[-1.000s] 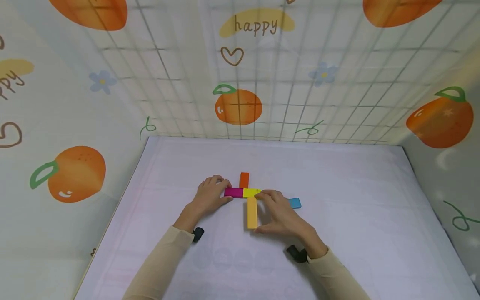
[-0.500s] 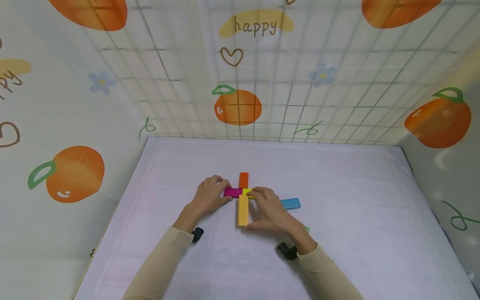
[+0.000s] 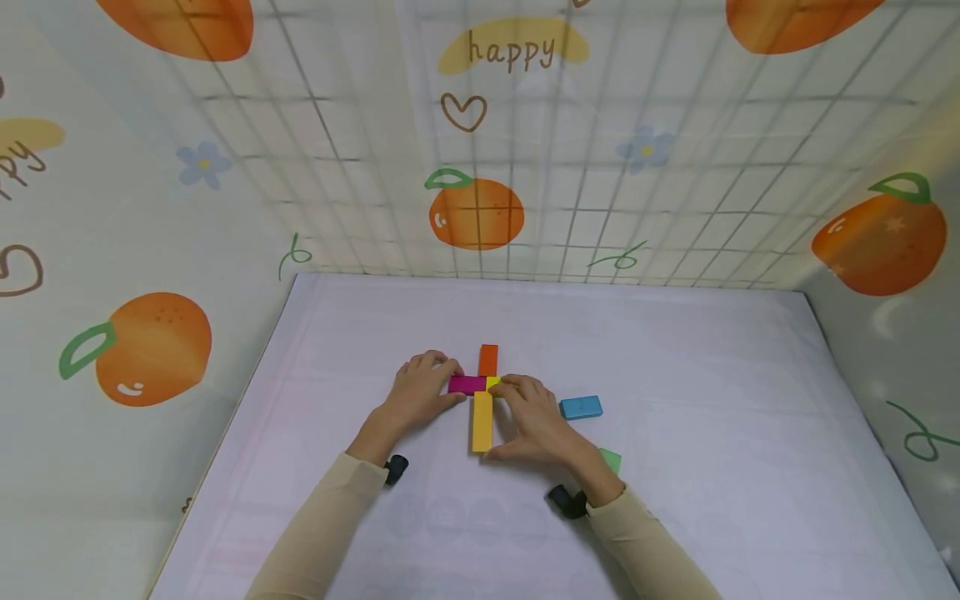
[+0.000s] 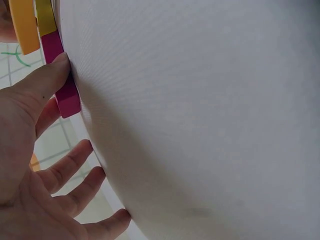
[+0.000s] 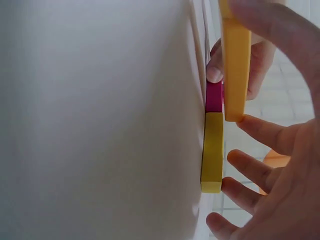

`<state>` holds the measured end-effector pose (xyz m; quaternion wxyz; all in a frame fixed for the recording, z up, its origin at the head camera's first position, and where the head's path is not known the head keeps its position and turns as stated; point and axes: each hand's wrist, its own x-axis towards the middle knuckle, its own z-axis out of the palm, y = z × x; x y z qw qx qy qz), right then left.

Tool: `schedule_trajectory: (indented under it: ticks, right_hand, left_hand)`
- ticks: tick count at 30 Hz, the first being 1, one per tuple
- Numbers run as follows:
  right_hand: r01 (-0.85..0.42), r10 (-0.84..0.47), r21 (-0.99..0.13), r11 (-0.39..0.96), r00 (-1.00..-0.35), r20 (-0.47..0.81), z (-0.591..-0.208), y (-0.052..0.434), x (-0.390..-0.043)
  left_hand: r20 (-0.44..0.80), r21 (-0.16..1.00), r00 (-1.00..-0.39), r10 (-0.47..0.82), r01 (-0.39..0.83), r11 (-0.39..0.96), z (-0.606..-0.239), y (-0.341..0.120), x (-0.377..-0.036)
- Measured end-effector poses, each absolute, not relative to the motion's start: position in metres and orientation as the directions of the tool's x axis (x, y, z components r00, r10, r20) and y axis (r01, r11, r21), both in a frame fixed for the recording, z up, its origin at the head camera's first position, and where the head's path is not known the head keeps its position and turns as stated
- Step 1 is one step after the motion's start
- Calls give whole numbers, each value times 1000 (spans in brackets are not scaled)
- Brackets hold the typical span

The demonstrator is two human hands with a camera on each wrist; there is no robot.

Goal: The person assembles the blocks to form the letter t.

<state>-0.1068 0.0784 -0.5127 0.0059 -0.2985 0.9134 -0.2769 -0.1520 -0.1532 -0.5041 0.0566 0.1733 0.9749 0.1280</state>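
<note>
- Left hand point(image 3: 420, 392): thumb and fingers pinch the magenta block point(image 3: 467, 385), which lies flat on the white table point(image 3: 675, 467).
- Right hand point(image 3: 536, 421): thumb and fingers clamped on the orange-yellow block point(image 3: 482, 422), near the table's middle, its far end meeting the yellow block point(image 5: 212, 150).
- Red block point(image 3: 488, 360): beyond the row.
- Blue block point(image 3: 581, 407), green block point(image 3: 611, 459): right, apart.

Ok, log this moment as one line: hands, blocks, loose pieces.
left hand: holds magenta block | right hand: grips orange-yellow block | yellow block: abuts magenta | loose: blue block, green block
</note>
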Motion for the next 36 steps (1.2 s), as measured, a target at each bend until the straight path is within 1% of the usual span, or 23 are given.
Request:
schedule_trajectory:
  ticks: [9,36]
  right_hand:
    - [-511,-535,-478,715,-839,98,-515,77,-107]
    - [-488,-513,-443,752,-855,72,-516,74,-105]
  left_hand:
    - [-78,268,-937,341,310,912,-502,-153,-151]
    - [-74,273,-937,343,311,910,-503,-153,-151]
